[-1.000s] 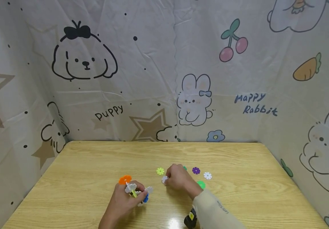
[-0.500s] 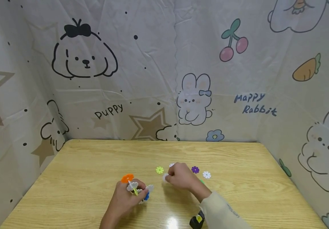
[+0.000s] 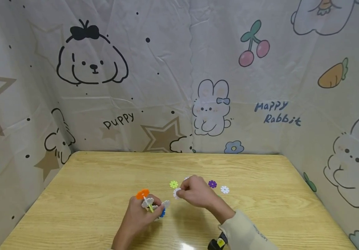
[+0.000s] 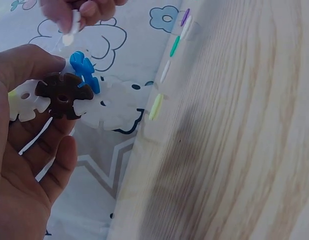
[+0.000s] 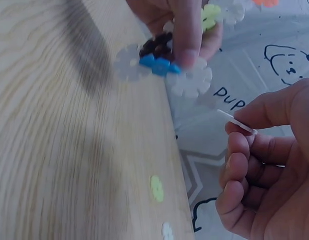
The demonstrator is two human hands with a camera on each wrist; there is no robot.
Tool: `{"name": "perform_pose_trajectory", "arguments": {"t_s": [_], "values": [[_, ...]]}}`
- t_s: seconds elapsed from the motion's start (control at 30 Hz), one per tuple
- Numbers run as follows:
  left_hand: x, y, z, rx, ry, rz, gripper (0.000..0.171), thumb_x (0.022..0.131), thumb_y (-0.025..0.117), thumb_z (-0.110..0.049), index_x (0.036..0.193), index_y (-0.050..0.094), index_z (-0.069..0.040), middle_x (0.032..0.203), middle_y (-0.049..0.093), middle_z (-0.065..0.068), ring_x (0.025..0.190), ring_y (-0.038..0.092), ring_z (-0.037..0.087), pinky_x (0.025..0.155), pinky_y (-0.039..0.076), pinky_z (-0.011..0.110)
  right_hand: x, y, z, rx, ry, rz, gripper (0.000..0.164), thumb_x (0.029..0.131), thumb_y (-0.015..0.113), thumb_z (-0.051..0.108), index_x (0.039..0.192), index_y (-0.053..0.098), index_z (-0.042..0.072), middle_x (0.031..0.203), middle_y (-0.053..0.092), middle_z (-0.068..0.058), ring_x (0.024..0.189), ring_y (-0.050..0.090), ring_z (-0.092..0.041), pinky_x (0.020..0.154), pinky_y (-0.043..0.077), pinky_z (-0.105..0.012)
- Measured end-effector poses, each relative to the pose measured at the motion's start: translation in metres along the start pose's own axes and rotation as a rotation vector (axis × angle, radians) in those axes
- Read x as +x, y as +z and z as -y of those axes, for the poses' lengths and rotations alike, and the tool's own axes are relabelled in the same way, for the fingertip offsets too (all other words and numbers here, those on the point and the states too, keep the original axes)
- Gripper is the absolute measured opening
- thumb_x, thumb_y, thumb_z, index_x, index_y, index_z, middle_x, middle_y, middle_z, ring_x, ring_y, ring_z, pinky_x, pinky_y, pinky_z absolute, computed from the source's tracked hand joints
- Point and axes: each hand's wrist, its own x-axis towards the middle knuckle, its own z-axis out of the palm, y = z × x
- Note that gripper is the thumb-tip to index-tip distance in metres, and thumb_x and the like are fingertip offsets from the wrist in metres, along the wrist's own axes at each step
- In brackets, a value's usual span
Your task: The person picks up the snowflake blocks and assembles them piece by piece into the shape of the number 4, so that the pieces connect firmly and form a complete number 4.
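In the head view my left hand [image 3: 140, 213] holds a joined cluster of plastic snowflake discs, with an orange disc [image 3: 142, 193] at its upper left end. The left wrist view shows a brown disc [image 4: 63, 97], a blue disc [image 4: 83, 70] and several white ones in that cluster, near the thumb. A single white snowflake disc [image 3: 176, 193] is pinched between thumb and forefinger of my right hand [image 3: 199, 192]. It shows edge-on in the right wrist view [image 5: 236, 121], apart from the cluster. The fingers partly cover the cluster's middle.
Loose discs lie on the wooden table [image 3: 104, 173] beyond my hands: yellow-green [image 3: 174, 184], purple [image 3: 212, 184], white [image 3: 224, 189] and green [image 4: 175, 46]. A black wrist-worn device [image 3: 217, 242] sits by the right sleeve. Patterned cloth [image 3: 167, 86] surrounds the table.
My right hand has lifted the white disc off the table and shifted it slightly left. The left hand, with its cluster, has drifted a little to the right.
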Motion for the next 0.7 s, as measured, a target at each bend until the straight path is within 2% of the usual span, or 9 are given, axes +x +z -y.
{"name": "perform_pose_trajectory", "arguments": {"t_s": [0.17,0.37,0.7], "values": [[0.001,0.001,0.0,-0.033,0.015,0.01,0.024,0.072,0.082,0.007,0.075,0.07,-0.014,0.073,0.068,-0.012,0.063,0.061,0.003,0.058,0.053,0.027,0.0,0.002,0.009,0.032,-0.001,0.01,0.022,0.086,0.065,0.01,0.064,0.067,0.01,0.056,0.05,0.009,0.049,0.038,-0.006,0.045,0.031,-0.023],[0.001,0.0,0.001,-0.051,0.038,0.015,0.023,0.072,0.081,0.008,0.077,0.071,-0.012,0.072,0.069,-0.011,0.061,0.061,0.003,0.055,0.052,0.026,0.001,0.006,0.016,0.049,-0.005,0.021,0.025,0.085,0.063,0.008,0.061,0.064,0.01,0.053,0.047,0.009,0.045,0.033,-0.005,0.043,0.028,-0.023],[0.002,0.001,0.004,-0.015,0.094,-0.009,0.023,0.07,0.082,0.006,0.073,0.07,-0.014,0.069,0.068,-0.012,0.06,0.059,-0.001,0.052,0.048,0.018,0.004,0.013,0.02,0.069,0.005,0.026,0.03,0.084,0.063,0.006,0.055,0.058,0.011,0.048,0.041,0.011,0.042,0.03,-0.004,0.042,0.025,-0.023]]}}
